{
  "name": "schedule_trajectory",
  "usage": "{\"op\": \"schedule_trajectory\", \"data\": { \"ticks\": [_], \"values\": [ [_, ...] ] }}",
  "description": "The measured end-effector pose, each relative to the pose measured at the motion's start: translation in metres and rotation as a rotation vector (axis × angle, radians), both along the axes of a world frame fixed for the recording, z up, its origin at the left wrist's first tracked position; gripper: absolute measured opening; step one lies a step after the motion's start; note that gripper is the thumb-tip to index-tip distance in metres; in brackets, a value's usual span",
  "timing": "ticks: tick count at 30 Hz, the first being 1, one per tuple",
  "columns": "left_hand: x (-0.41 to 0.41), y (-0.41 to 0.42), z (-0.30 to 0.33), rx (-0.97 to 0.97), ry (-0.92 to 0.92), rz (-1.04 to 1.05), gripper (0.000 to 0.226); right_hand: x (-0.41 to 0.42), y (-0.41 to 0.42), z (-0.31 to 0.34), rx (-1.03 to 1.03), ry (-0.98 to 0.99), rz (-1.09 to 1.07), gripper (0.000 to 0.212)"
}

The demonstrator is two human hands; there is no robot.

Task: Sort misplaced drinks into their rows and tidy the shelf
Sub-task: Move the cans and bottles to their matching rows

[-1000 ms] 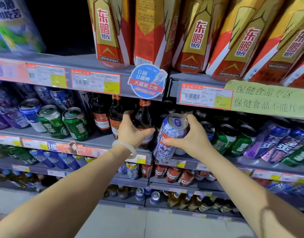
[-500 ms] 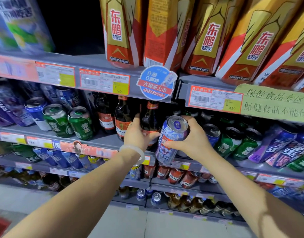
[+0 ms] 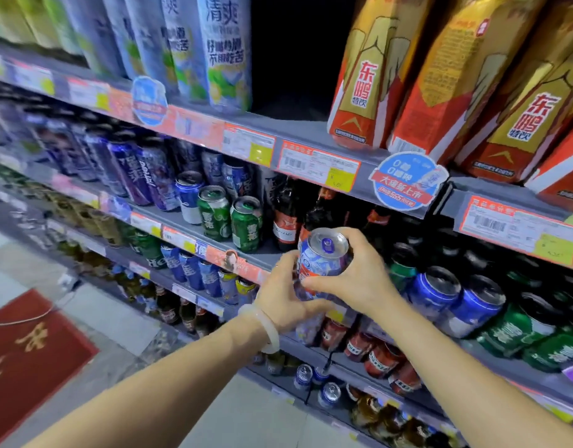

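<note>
A pale blue and white can [image 3: 322,261] with a silver top is held in front of the middle shelf, tilted slightly. My right hand [image 3: 356,276] wraps it from the right. My left hand [image 3: 286,302], with a white bangle at the wrist, cups it from the left and below. Behind the can stand dark brown bottles [image 3: 286,218] with red labels. Left of those are green cans [image 3: 246,223], a blue can [image 3: 190,197] and tall purple cans [image 3: 149,176]. Right of my hands lie blue cans [image 3: 435,294] and green cans [image 3: 511,331].
The top shelf holds gold and red cartons [image 3: 359,79] on the right and tall pale blue cans [image 3: 223,53] on the left, with a dark gap between them. A round blue promo tag [image 3: 406,181] hangs on the shelf edge. A red floor mat [image 3: 26,357] lies lower left.
My left hand has left the brown bottle and now grips the can together with my right hand. The can has come away from the shelf. The view has swung left.
</note>
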State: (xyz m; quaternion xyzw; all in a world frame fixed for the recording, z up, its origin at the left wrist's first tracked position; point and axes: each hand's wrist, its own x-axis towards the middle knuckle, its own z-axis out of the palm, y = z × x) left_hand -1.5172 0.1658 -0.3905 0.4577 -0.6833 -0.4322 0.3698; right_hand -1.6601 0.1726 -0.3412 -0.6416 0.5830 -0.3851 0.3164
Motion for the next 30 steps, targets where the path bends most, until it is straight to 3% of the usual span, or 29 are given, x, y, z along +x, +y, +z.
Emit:
{"op": "schedule_trajectory", "data": {
  "ticks": [9, 15, 21, 25, 27, 30],
  "values": [
    [0.115, -0.014, 0.012, -0.03, 0.049, 0.326, 0.061, 0.126, -0.05, 0.007, -0.033, -0.028, 0.227, 0.067],
    [0.206, -0.064, 0.008, -0.04, -0.024, 0.392, 0.059, 0.222, -0.1, -0.001, -0.017, -0.029, 0.268, 0.065],
    [0.289, -0.132, -0.005, -0.013, -0.101, 0.383, 0.055, 0.275, -0.167, 0.001, 0.166, 0.076, 0.415, 0.076],
    [0.312, -0.17, -0.013, 0.052, -0.055, 0.362, 0.067, 0.266, -0.19, -0.009, 0.151, 0.079, 0.052, 0.067],
    [0.313, -0.181, -0.015, 0.054, -0.071, 0.344, 0.072, 0.263, -0.202, -0.014, 0.142, 0.253, -0.108, 0.062],
    [0.308, -0.192, -0.018, 0.072, -0.057, 0.314, 0.067, 0.271, -0.219, -0.023, 0.243, 0.592, -0.13, 0.069]
  ]
}}
